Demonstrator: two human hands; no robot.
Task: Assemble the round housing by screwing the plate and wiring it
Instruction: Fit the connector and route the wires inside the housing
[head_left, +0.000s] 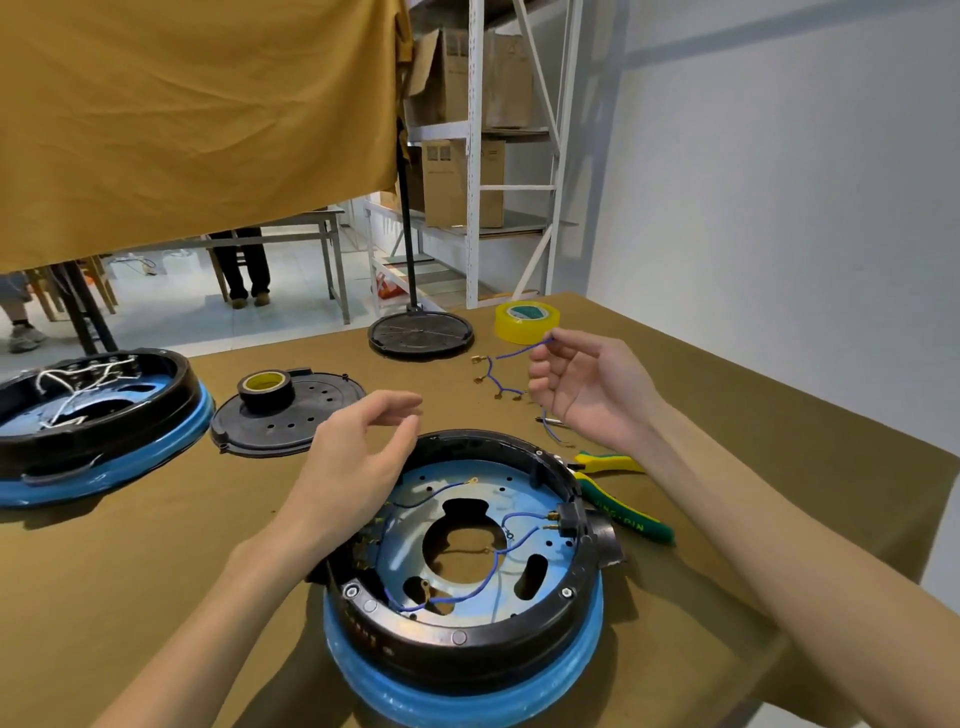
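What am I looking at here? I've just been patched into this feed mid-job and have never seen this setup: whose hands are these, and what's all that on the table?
There is no machine: one head-worn camera looks down at a person's bare hands. The right hand pinches a blue wire harness with brass terminals, lifted over the table. The left hand hovers open and empty above the round housing, black with a blue base, its blue metal plate already carrying blue wires. Around it lie green-yellow pliers, yellow tape, a black lid with a tape roll on it, and a second housing at left.
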